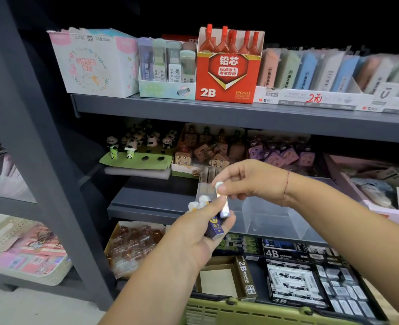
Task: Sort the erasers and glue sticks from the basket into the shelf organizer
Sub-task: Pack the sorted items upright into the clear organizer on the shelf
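Nearest, at the bottom edge, the rim of the olive-green basket (252,313) shows, its contents out of view. Just beyond it, the lowest shelf carries boxes of 2B and 4B erasers (292,277). Above these the left hand (198,233) is curled round a small bundle. A purple-sleeved eraser (214,228) lies low in the palm, and several white-capped sticks (199,202) stand up out of the fist (glue sticks by the look of them, though the labels are too small to read). I judge they are gathered this way so that one hand serves as a holder while the other draws items out singly. The right hand (252,181), just to the right, pinches the white cap of one glue stick (223,206) between thumb and forefinger, its other fingers loosely bent. The stick's lower end sits among the left fingers. Directly behind both hands, at the front of the middle shelf, stands the clear shelf organizer (271,216). Its right compartments look bare, and a left one holds brownish items. Farther back are panda figures (132,144) and, on the top shelf, a red 2B lead box (226,71).
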`<state>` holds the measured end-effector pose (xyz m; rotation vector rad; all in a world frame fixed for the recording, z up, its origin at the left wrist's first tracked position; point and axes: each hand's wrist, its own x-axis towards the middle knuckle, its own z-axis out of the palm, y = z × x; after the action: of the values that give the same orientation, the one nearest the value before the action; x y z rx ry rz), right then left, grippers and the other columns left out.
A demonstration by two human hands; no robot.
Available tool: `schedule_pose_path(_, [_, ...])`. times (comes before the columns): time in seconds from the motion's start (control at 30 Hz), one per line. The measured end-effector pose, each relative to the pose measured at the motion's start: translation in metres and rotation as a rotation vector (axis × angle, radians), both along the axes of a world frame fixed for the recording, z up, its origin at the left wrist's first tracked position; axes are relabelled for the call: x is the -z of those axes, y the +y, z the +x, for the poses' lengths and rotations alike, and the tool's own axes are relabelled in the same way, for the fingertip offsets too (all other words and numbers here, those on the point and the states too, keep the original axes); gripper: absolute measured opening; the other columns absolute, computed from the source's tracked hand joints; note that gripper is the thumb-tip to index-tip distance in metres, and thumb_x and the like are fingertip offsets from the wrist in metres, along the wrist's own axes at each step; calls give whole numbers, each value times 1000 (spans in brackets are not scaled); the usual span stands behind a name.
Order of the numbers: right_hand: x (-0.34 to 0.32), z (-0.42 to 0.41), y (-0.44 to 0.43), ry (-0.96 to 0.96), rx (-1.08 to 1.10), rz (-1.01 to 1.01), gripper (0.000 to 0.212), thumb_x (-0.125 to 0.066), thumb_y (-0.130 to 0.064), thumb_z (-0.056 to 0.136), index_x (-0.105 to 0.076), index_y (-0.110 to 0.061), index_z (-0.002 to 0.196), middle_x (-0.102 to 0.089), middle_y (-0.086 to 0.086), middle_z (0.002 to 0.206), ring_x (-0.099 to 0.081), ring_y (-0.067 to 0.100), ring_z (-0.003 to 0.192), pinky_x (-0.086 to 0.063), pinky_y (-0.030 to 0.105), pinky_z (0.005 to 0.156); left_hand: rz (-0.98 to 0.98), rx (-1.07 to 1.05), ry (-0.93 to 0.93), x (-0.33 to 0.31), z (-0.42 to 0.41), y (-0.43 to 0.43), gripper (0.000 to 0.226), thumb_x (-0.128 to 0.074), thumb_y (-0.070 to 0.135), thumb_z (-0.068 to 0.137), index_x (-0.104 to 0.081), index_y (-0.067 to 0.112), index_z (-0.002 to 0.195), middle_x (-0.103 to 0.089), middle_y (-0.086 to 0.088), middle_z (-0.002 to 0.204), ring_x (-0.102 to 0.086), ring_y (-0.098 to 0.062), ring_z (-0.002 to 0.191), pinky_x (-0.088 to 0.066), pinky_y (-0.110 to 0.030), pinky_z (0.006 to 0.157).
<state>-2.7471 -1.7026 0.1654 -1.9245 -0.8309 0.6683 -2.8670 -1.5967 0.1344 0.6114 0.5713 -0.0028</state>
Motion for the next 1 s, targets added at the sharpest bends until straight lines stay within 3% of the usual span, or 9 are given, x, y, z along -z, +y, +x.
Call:
schedule_pose_path(0.13, [-6, 28, -6, 8, 400, 259, 11, -65, -3, 86, -68, -13, 87, -66, 2, 69, -58, 1, 50, -47, 12, 50, -50, -85, 35, 1, 1, 5, 25, -67, -1, 85, -58, 0, 109, -57, -14, 84, -58, -17, 74, -59, -37, 58])
schedule_pose_path(0.23, [-2, 46, -9, -92, 545, 230, 8, -63, -5, 89, -66, -11, 92, -65, 1, 71, -60, 3, 55, -51, 11, 55, -56, -100, 65, 0, 1, 7, 23, -65, 1, 87, -57, -2, 109, -55, -15, 83, -57, -19, 73, -56, -41, 72])
schedule_pose_path(0.33, [11, 52, -3, -49, 519, 230, 17, -61, 1, 89, -64, 1, 106, -64, 9, 81, -60, -1, 48, -51, 10, 54, -63, -66, 88, -2, 1, 8, 27, -63, 4, 90, -55, -1, 115, -54, -17, 86, -57, -22, 73, -49, -40, 66])
schedule_pose_path(0.43, [20, 55, 3, -92, 464, 152, 14, -61, 1, 89, -65, 0, 102, -66, 0, 66, -60, 0, 48, -49, 11, 52, -93, -28, 120, -5, 0, 9, 16, -61, 10, 93, -54, -4, 95, -54, -18, 89, -56, -25, 77, -48, -39, 77])
schedule_pose_path(0.6, [22, 63, 10, -354, 475, -49, 11, -65, -7, 86, -68, -16, 81, -67, 3, 83, -63, 15, 80, -51, 33, 87, -132, 5, 137, -7, -3, 12, 13, -53, 8, 94, -52, -3, 87, -53, -18, 88, -55, -28, 81, -46, -40, 82])
schedule_pose_path(0.7, [23, 59, 9, -385, 399, -77, 9, -66, -5, 86, -70, -12, 90, -65, 2, 78, -58, 0, 57, -50, 14, 61, -145, 18, 138, -6, -3, 12, 9, -49, 3, 92, -52, -4, 88, -52, -18, 88, -55, -29, 84, -47, -43, 82])
schedule_pose_path(0.77, [27, 51, 8, -369, 328, -80, 12, -67, -3, 85, -69, -6, 96, -66, 3, 77, -59, 5, 59, -48, 12, 59, -140, 38, 137, -5, -2, 12, 7, -50, 0, 92, -53, -5, 88, -53, -18, 88, -55, -30, 85, -49, -45, 78])
schedule_pose_path(0.9, [36, 45, 8, -470, 270, -97, 14, -67, -5, 83, -62, -17, 89, -68, 3, 84, -64, 23, 84, -49, 26, 80, -111, 81, 122, -1, 0, 10, 13, -58, -4, 90, -57, -7, 103, -55, -23, 94, -59, -32, 85, -52, -45, 60])
schedule_pose_path(1.0, [37, 42, 5, -561, 244, -167, 8, -65, -15, 86, -62, -22, 87, -67, -2, 89, -63, 21, 90, -47, 28, 82, -111, 52, 99, -2, 0, 9, 19, -64, -3, 87, -59, -6, 106, -56, -23, 97, -60, -32, 80, -57, -43, 53])
